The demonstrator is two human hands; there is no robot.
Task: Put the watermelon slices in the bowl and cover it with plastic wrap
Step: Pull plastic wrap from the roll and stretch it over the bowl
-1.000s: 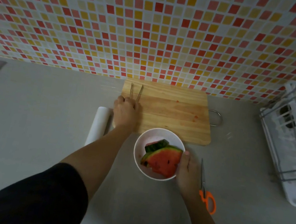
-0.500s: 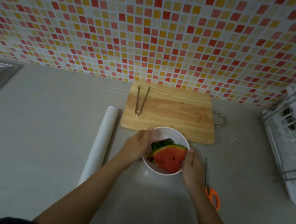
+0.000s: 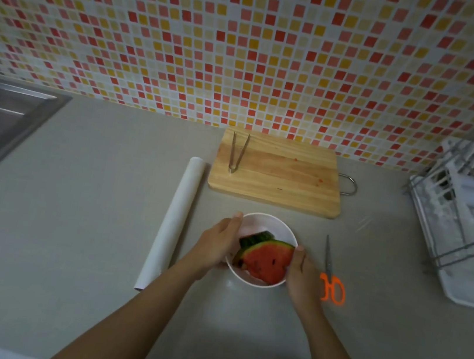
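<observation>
Cupping the white round bowl (image 3: 264, 226) at centre frame in the head view, both hands are on it: the left hand (image 3: 217, 244) wraps its left wall with the thumb up on the rim, and the right hand (image 3: 303, 272) grips the right rim. The red, green-rinded watermelon slices (image 3: 266, 262) sit inside, one wedge poking above the edge. Loading looks done. Next comes the cover: one hand must let go and reach left of the bowl for the white roll of plastic wrap (image 3: 172, 222), with the orange-handled scissors (image 3: 332, 282) lying ready at the right.
</observation>
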